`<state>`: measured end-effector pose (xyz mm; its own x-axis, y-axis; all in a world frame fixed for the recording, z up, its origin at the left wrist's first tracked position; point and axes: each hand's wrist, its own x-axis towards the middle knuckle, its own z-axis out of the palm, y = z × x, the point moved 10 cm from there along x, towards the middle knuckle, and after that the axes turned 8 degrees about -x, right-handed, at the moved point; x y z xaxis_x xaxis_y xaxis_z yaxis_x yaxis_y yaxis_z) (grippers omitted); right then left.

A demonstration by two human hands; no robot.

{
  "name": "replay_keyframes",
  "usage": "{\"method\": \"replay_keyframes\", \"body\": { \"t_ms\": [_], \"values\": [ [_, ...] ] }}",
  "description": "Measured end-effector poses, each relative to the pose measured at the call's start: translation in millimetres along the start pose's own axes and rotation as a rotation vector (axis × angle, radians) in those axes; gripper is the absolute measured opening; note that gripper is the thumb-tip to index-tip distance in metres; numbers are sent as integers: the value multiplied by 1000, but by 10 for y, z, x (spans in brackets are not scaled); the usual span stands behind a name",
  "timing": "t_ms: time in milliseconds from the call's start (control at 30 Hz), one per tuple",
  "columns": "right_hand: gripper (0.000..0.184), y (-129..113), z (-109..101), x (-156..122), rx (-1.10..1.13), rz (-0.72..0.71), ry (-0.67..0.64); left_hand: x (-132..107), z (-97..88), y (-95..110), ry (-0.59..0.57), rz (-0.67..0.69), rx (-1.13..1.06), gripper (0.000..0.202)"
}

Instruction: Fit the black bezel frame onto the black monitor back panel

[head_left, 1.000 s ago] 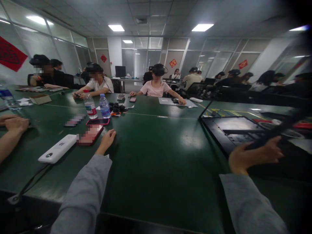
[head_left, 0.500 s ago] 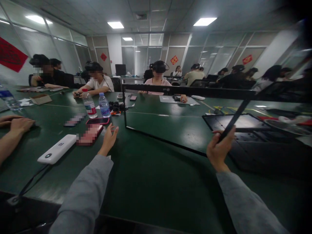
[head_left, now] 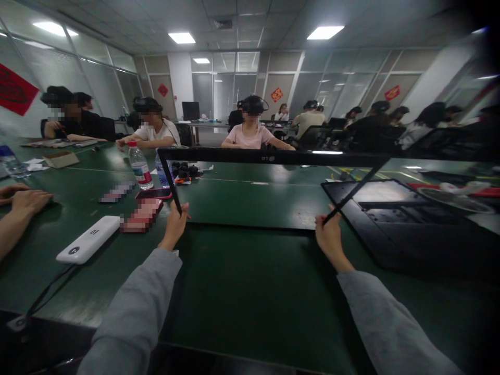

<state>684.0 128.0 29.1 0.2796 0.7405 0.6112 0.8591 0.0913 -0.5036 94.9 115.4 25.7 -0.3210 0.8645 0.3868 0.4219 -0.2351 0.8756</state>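
A thin black screen bezel [head_left: 230,155], an empty rectangular frame with a small logo on its wide far bar, is held up over the table in front of me. My left hand [head_left: 174,229] is closed on its left side bar. My right hand [head_left: 329,238] grips the opposite side bar, near the frame's lower right corner. The narrow near bar runs between the hands, just above or at the tabletop; I cannot tell whether it touches. Right of my right hand lies a flat black laptop-like casing [head_left: 410,216].
The green table [head_left: 253,291] carries a white power bank [head_left: 89,240] with a cable, a red phone [head_left: 142,216], a dark phone [head_left: 154,194] and a bottle [head_left: 139,165] on the left. A neighbour's hands [head_left: 29,200] rest at the left edge. Other people sit beyond.
My left hand has closed on the bezel's left side bar. The bezel has swung left and levelled out, and my right hand has moved left with it.
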Motion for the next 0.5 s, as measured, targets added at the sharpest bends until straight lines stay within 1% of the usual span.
{"method": "replay_keyframes", "body": {
  "t_ms": [100, 200, 333, 500],
  "values": [
    [48, 190, 185, 7, 24, 64, -74, 19, 46, -156, -42, -54, 21, 62],
    [42, 253, 254, 8, 55, 64, -93, 26, 74, -241, -80, -95, 54, 59],
    [41, 258, 259, 3, 74, 60, -104, 16, 65, -192, -94, -87, 70, 56],
    [39, 226, 250, 12, 50, 38, -105, -20, 10, -100, -68, -88, 108, 57]
  ]
}}
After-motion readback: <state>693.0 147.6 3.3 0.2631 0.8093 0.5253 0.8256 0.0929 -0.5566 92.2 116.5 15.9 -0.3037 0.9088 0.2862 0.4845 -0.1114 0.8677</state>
